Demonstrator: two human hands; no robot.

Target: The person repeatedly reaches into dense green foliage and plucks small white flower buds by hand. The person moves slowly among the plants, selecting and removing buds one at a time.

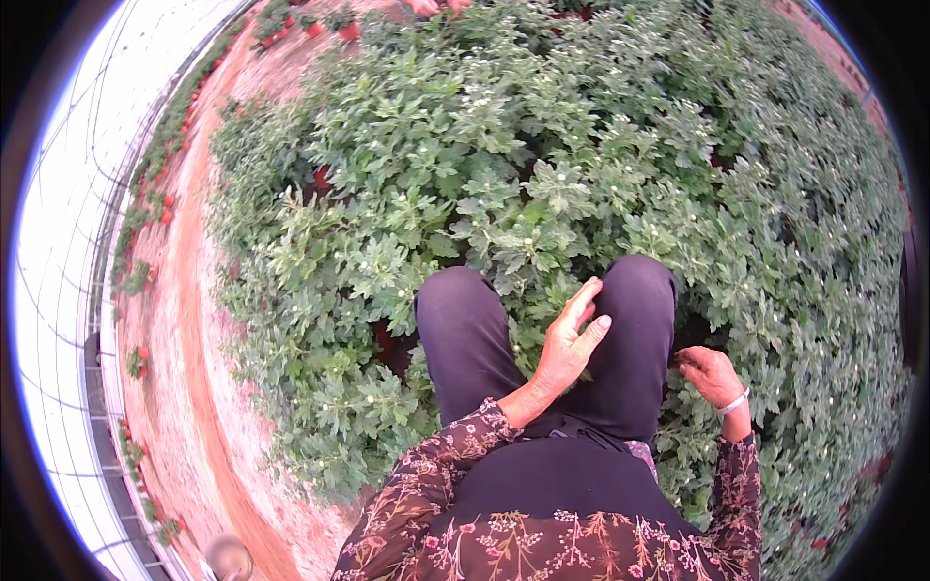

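My left hand (570, 350) is held over the inner side of my right knee, thumb and fingers apart, with nothing visible in it. Beside the outer side of my right thigh is my right hand (710, 374); its fingers are curled and point down at the foliage. Whether those fingers hold anything is hidden. Leafy green chrysanthemum plants (538, 243) with small pale buds surround my bent legs (465, 327). Between the leaves a red pot (383, 341) shows in part on the left.
Another person's hands (434, 7) are at the far edge of the plants. Small potted plants (349, 25) stand on bare soil there. A dirt path (192, 312) curves along the left, beside a greenhouse wall (58, 290). A person (229, 558) appears at the lower left.
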